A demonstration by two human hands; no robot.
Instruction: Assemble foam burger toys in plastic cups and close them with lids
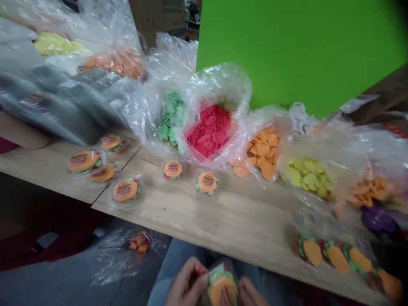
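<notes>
At the bottom of the view, over my lap, I hold a clear plastic pack with a burger made of flat coloured pieces (223, 290) in it. My left hand (187, 284) pinches the pack's left edge between thumb and bent fingers. On the opposite edge sits my right hand (251, 293), its fingers closed against the plastic and partly cut off by the frame. An orange bun shape with green frill shows through the pack. Beyond my hands, two similar burger packs, one left (173, 170) and one right (207, 182), lie on the wooden table (191, 212).
Plastic bags hold green pieces (172, 114), red pieces (210, 129), orange pieces (264, 148) and yellow pieces (308, 176). More burger packs (126, 190) lie at left; several burgers (336, 257) line the right front. A green panel (287, 51) stands behind. A bag (140, 242) lies below the table.
</notes>
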